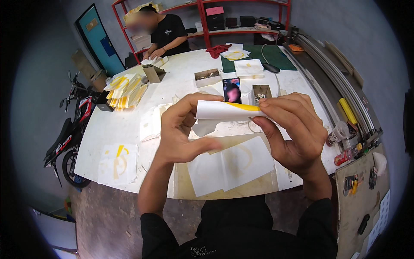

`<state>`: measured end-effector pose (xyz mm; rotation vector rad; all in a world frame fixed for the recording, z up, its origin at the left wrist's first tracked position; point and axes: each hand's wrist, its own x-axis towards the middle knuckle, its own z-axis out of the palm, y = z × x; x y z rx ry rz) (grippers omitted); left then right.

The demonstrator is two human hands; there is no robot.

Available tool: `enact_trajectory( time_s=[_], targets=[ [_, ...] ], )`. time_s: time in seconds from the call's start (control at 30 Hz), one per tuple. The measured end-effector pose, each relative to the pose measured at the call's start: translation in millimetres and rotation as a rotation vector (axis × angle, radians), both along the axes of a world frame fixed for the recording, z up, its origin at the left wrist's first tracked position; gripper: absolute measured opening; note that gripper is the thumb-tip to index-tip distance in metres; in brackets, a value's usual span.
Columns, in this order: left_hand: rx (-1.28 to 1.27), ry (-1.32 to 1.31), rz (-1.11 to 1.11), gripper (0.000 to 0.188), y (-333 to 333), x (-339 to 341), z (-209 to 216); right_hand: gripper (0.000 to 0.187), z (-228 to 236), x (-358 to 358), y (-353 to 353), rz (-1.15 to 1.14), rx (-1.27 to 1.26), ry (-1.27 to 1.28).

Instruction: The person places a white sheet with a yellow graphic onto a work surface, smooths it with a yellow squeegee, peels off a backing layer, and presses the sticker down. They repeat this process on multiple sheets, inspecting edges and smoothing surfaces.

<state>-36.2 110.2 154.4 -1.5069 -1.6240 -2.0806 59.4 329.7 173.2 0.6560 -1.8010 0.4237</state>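
Observation:
A folded white sheet of paper [215, 110] with a yellow printed patch is held up over the table. My right hand [297, 129] pinches its right end between thumb and fingers. At its other end my left hand [181, 125] has its index finger along the upper edge and the other fingers curled against the paper, while the slightly blurred thumb sticks out below, apart from it. Beneath both hands, white sheets [233, 166] with a faint yellow print lie on a tan board [267, 185] near the table's front edge.
A phone [231, 90] stands upright beyond the paper, between two small open boxes [207, 77]. Stacked yellow-and-white papers [127, 90] rise at the left. A co-worker [168, 32] handles paper across the table [99, 134]. Plastic cups [337, 133] stand at the right, beside metal rails.

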Motion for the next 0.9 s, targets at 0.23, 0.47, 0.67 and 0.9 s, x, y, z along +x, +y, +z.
enact_trajectory(
  time_s=[0.23,0.47,0.67,0.9],
  targets=[
    [-0.093,-0.010,0.213,0.021,8.1,9.5,-7.3,0.028,7.6,7.5,0.2,0.005,-0.016,-0.135],
    [-0.072,0.066,0.185,0.019,9.5,13.5,-5.3,0.030,20.6,13.9,-9.1,0.022,0.015,-0.221],
    [-0.083,0.088,0.199,0.017,8.9,15.8,-5.1,0.029,28.3,10.0,-16.2,0.077,0.019,-0.226],
    [-0.151,0.137,0.216,0.023,4.8,16.8,-4.1,0.024,32.2,3.5,-24.0,0.136,0.025,-0.211]
  ],
)
